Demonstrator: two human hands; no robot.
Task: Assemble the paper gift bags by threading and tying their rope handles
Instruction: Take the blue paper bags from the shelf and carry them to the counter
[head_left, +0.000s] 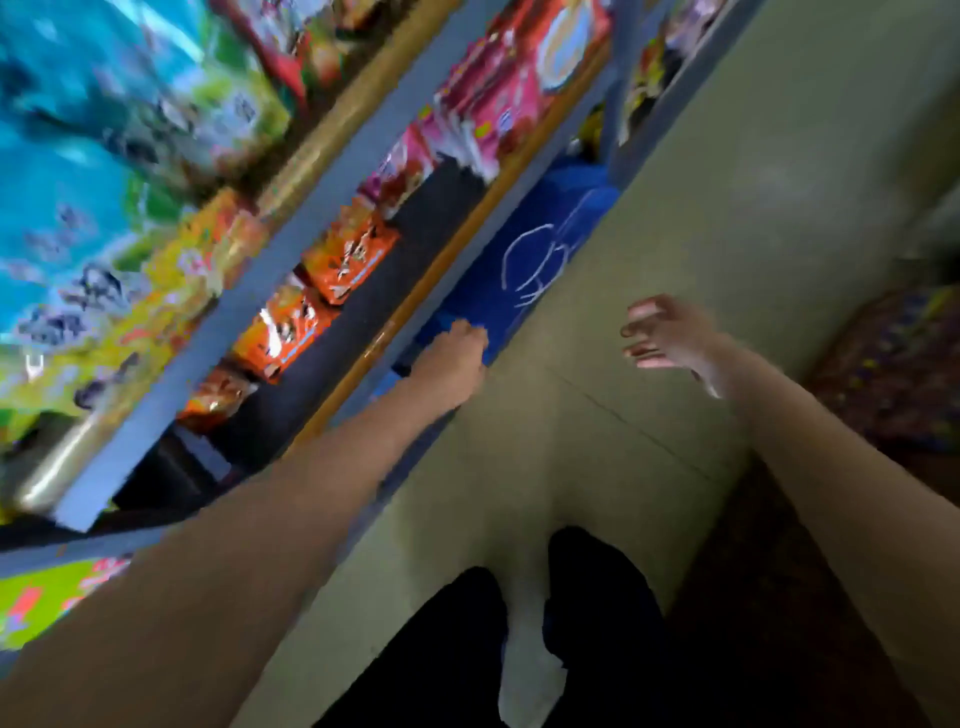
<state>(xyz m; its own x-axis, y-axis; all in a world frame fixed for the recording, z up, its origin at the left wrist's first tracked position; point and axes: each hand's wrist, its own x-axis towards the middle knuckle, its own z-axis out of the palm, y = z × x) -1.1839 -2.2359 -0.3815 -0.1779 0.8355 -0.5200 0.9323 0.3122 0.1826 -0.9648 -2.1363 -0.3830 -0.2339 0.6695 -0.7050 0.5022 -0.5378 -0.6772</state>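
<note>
Blue gift bags (519, 270), marked with white line drawings, lie stacked on the lowest level of the shelving, down by the pale floor (675, 234); the whole view is tilted and blurred, so no rope handles can be made out. At the far left, the upper shelves (291, 228) carry bright packets: blue and green ones (104, 156) in the top corner, and red and pink ones (509, 78) further along. Below them, orange snack packs (322, 291) sit on a dark shelf edged with a wooden strip (441, 260). The left hand (457, 358) reaches out from a bare forearm to the near edge of the blue bags, its fingers curled at the stack; the blur makes it impossible to tell whether it actually grips a bag or only touches it. Towards the bottom centre, dark trousers (597, 597) and a white sock or shoe (530, 670) show on the floor. Right of the bags, the right hand (670, 338) hangs in the air above the floor, fingers spread and loosely bent, holding nothing. A dark patterned mass (893, 374) fills the right edge, too blurred to identify.
</note>
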